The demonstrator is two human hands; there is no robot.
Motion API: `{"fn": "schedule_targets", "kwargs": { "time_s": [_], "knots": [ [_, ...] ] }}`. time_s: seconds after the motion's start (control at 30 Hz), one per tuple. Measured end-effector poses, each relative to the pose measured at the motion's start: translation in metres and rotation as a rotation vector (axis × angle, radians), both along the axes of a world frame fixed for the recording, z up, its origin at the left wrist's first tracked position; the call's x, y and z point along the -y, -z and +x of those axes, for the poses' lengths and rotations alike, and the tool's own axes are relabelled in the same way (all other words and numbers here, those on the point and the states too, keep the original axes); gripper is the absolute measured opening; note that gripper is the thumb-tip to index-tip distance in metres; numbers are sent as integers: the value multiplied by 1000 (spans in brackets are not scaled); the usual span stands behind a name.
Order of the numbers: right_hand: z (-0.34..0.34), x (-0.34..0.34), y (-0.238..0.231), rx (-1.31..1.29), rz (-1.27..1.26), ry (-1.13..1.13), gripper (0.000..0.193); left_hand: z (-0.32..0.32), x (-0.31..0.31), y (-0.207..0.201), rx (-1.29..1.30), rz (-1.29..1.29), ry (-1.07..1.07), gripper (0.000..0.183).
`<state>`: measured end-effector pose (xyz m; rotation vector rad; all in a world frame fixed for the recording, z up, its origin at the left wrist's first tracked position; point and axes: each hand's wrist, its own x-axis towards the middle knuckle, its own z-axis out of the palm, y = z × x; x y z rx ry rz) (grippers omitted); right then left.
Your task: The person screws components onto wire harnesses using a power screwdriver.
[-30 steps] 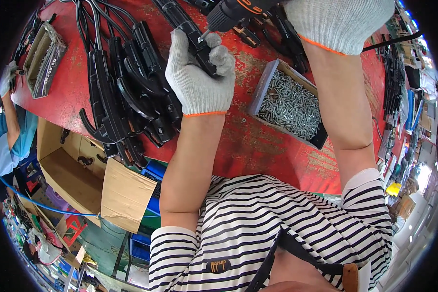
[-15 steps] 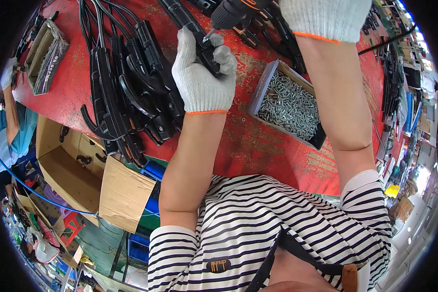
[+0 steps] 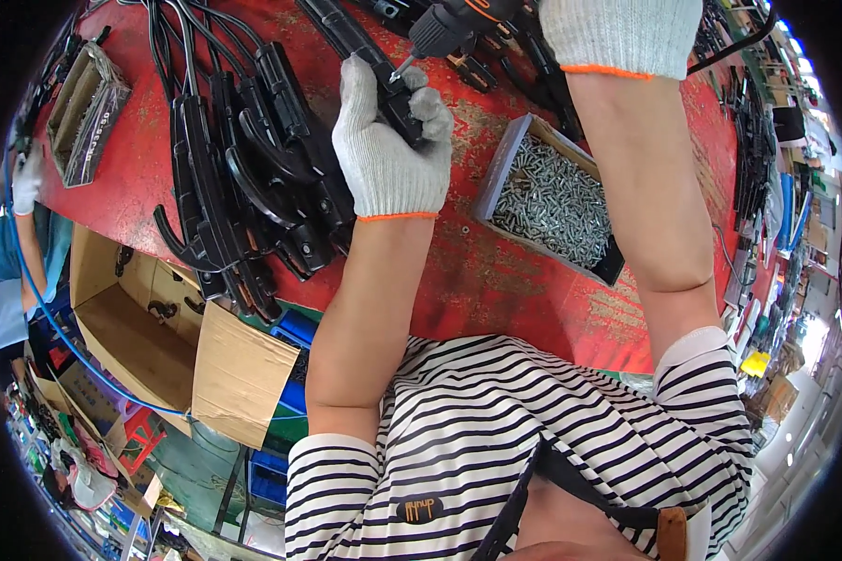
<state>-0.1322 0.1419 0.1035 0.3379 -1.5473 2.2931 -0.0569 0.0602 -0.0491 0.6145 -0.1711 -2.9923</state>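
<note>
The gloved left hand [image 3: 395, 154] grasps a black handle [image 3: 351, 33] over the red desk [image 3: 477, 299], fingers wrapped around its near end, with the tip of a drill [image 3: 437, 34] at its surface. The right hand [image 3: 624, 39] is positioned beside the drill; from here I cannot tell the state of its fingers. A box of screws [image 3: 501, 173] rests on the desk between the forearms

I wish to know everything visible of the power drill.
The power drill is black with orange markings, apparently plastic-bodied, with a dark chuck and slim silvery bit. It slants down-left, its tip at the black part held by the left hand; exact contact is unclear. The upper edge cuts off its rear, so the right hand's grip is hidden.
</note>
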Motion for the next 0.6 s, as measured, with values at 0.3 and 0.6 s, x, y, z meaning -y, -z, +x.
{"fn": "schedule_targets", "kwargs": {
  "time_s": [0.3,0.6],
  "knots": [
    [-25,-14,25,-262,70,-271,19,0,1,3,-13,0,28,32],
    [-36,1,28,-477,235,-406,22,1,-1,1,1,-61,13,24]
  ]
}}
